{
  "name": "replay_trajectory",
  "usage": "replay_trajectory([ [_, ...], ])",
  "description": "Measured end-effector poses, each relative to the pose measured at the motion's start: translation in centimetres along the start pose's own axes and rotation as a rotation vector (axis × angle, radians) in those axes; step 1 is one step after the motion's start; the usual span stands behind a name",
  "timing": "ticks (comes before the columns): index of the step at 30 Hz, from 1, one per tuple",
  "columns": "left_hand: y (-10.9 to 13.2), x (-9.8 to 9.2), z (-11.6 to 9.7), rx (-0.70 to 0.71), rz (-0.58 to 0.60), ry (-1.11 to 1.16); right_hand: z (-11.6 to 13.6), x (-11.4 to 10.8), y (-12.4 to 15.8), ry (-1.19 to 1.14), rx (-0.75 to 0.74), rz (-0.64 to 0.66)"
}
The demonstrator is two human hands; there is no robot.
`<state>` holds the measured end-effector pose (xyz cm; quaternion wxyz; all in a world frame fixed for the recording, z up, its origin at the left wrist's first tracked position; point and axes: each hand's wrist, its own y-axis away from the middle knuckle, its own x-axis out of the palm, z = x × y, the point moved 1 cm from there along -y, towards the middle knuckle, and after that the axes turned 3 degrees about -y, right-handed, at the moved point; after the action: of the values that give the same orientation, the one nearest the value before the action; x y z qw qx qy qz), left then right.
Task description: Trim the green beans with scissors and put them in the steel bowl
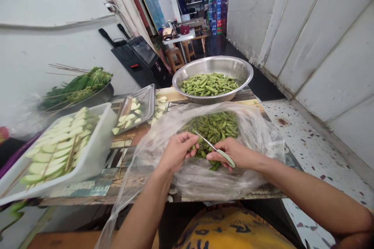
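Observation:
My left hand [179,151] pinches a green edamame pod [193,147] between thumb and fingers, above the open plastic bag. A pair of scissors [225,156] with pale green handles is in my right hand [238,155]; its blades point up and left, their tips close to my left fingertips. Under both hands lies the clear plastic bag [260,130], filled with edamame pods [219,123]. Just behind the bag stands a wide steel bowl [244,73] holding many loose pods [209,84].
At the left, a white tub [103,130] holds pale green slices on skewers. Behind it are a metal tray [151,101] with more slices and a bowl of leafy greens [84,85]. A black machine [143,56] stands by the wall; terrazzo floor [298,140] lies at the right.

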<state>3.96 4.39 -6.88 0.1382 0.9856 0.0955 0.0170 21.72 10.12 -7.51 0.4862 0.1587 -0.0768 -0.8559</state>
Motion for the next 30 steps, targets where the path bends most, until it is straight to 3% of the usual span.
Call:
replay_trajectory([
  [4,-0.24,-0.25,-0.05,-0.018,0.073,0.151,0.41,-0.16,-0.10,-0.087,-0.018,-0.044],
  [7,-0.48,-0.46,0.07,-0.023,0.054,0.205,0.59,-0.30,-0.07,-0.118,0.019,-0.006],
  [12,-0.58,-0.43,0.14,-0.010,0.003,0.184,0.40,-0.32,-0.07,-0.078,0.010,0.044],
  [24,-0.57,-0.30,0.13,-0.044,0.065,0.126,-0.05,-0.03,-0.10,0.089,-0.024,-0.078],
  [30,-0.44,-0.11,0.02,-0.055,0.103,0.120,-0.26,0.00,-0.40,0.033,-0.007,-0.121],
])
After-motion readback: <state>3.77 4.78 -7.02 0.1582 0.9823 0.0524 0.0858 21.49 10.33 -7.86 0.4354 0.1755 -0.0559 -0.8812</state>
